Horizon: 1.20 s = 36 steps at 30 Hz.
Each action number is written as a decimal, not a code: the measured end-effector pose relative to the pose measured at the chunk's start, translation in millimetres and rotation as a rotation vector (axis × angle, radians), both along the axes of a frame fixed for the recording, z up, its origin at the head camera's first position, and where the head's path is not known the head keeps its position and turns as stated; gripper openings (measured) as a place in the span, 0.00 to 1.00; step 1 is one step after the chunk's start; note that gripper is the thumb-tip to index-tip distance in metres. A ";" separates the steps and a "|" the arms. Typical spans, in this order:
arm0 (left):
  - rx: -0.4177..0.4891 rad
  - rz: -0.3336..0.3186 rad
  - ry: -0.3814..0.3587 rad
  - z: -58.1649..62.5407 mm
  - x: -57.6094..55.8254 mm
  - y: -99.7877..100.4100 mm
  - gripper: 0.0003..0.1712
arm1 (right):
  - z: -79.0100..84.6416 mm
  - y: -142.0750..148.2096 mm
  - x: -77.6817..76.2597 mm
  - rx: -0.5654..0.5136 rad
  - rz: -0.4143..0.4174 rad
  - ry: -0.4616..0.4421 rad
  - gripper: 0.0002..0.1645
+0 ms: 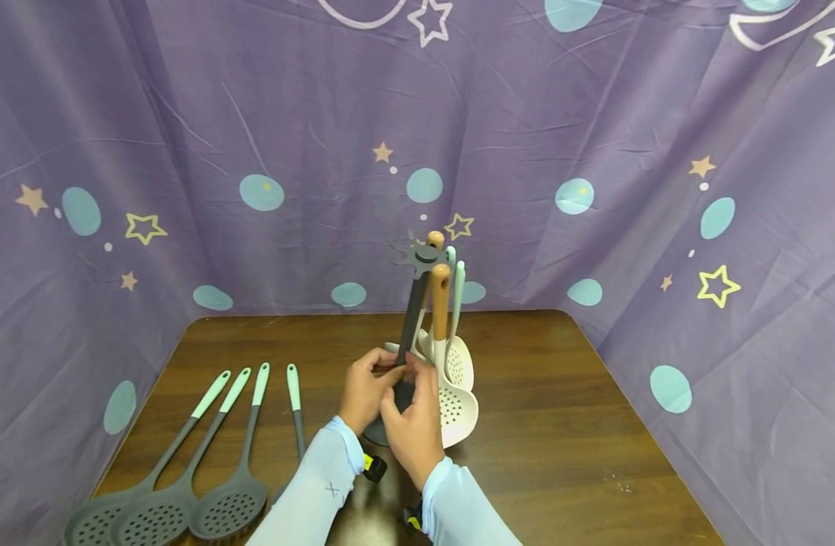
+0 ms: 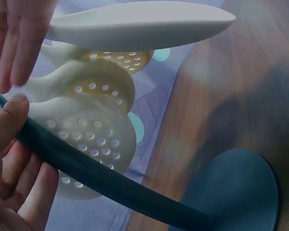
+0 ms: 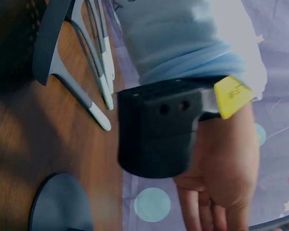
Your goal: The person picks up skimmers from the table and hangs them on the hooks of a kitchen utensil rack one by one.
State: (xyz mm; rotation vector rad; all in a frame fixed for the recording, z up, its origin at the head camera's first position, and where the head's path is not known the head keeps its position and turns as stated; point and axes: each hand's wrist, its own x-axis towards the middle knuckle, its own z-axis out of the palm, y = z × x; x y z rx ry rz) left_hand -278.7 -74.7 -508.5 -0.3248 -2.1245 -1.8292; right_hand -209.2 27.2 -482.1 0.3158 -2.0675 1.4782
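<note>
A dark grey utensil stand (image 1: 412, 318) rises from a round base (image 2: 236, 192) to a ring of hooks (image 1: 424, 259). My left hand (image 1: 364, 390) pinches its curved post (image 2: 96, 175) between thumb and fingers. Close beside the post is my right hand (image 1: 417, 428); its fingers (image 2: 26, 45) look straight in the left wrist view, and I cannot tell whether they touch the post. White perforated skimmers (image 2: 86, 139) hang around the stand, one with a wooden handle (image 1: 441, 303), others with mint handles (image 1: 458, 296). A white utensil (image 2: 144, 26) shows edge-on in the left wrist view.
Several grey utensils with mint handles lie at the left of the wooden table (image 1: 560, 425), including a skimmer (image 1: 229, 504). Another mint-handled utensil (image 1: 294, 390) lies nearer my left sleeve, its head hidden. A purple patterned curtain (image 1: 308, 152) encloses the back and sides.
</note>
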 end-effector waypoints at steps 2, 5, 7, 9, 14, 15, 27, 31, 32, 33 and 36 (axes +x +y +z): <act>0.009 -0.004 -0.005 0.2 0.2 0.4 0.11 | -2.0 -1.3 -3.3 0.019 -0.010 0.002 0.41; -0.013 0.011 -0.001 0.5 0.9 1.5 0.11 | -5.6 -2.7 -10.8 0.024 -0.032 0.025 0.43; -0.037 0.035 0.011 0.0 1.5 2.1 0.10 | -7.7 -3.0 -17.6 0.019 -0.054 0.048 0.40; -0.059 0.051 0.027 -0.5 2.3 2.9 0.08 | -8.7 -2.2 -24.8 -0.005 -0.070 0.059 0.34; -0.044 0.041 0.030 -3.1 5.7 5.2 0.05 | -8.3 4.6 -40.0 -0.056 -0.096 0.060 0.15; -0.036 0.039 0.028 -3.4 6.3 5.4 0.06 | -7.9 6.3 -41.9 -0.059 -0.095 0.062 0.13; -0.010 0.055 0.028 -5.2 5.5 3.7 0.08 | -1.0 11.0 -51.1 -0.091 -0.044 0.003 0.10; -0.023 0.026 -0.002 -5.0 8.6 -0.1 0.09 | -0.6 11.5 -51.9 -0.073 -0.039 0.005 0.10; -0.032 0.018 -0.008 -5.8 9.4 -1.7 0.09 | -0.8 11.8 -52.4 -0.069 -0.039 0.007 0.10; -0.040 0.010 -0.016 -5.9 10.6 -3.8 0.10 | -1.1 12.1 -52.8 -0.069 -0.037 0.006 0.09; -0.078 0.007 -0.035 -5.9 14.0 -12.9 0.11 | -1.3 12.6 -54.4 -0.071 -0.029 0.002 0.10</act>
